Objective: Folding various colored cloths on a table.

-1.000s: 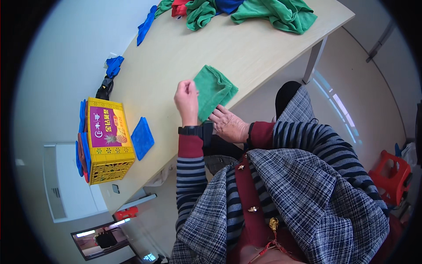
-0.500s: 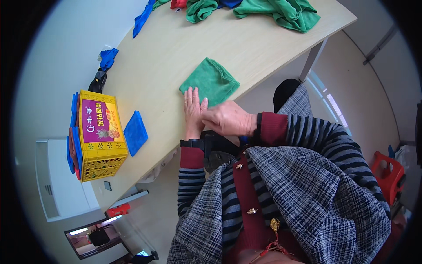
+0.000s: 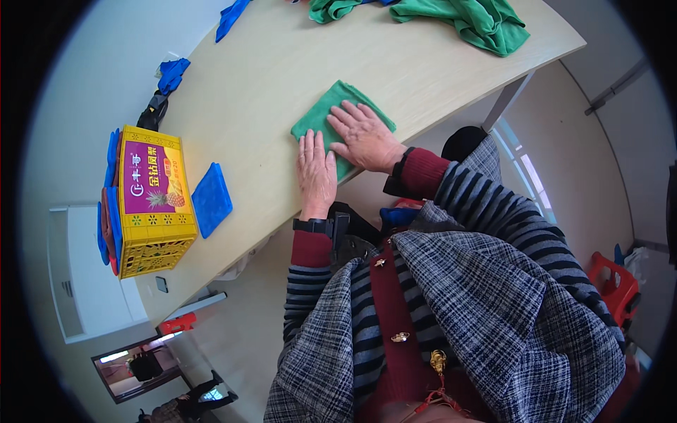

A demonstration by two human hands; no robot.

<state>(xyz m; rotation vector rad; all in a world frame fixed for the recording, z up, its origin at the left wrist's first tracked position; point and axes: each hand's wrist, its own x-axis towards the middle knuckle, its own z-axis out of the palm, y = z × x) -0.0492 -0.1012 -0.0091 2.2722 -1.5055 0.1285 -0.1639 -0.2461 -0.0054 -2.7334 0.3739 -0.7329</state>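
Note:
A folded green cloth (image 3: 326,113) lies flat near the front edge of the light wooden table (image 3: 282,63). My left hand (image 3: 315,174) rests flat, palm down, on the cloth's near left part, fingers together. My right hand (image 3: 363,135) presses flat on the cloth's right half, fingers spread. Neither hand grips anything. Both sleeves are red-cuffed with stripes, and a dark watch sits on my left wrist.
A yellow plastic crate (image 3: 151,201) stands at the table's left end with blue cloths hung on its side; a folded blue cloth (image 3: 211,199) lies beside it. More green cloths (image 3: 479,17) and blue cloths (image 3: 173,72) lie farther back. A red stool (image 3: 612,282) stands at right.
Both hands moved forward from the table's edge onto the green cloth and now lie flat on it. The cloth looks smoothed flat.

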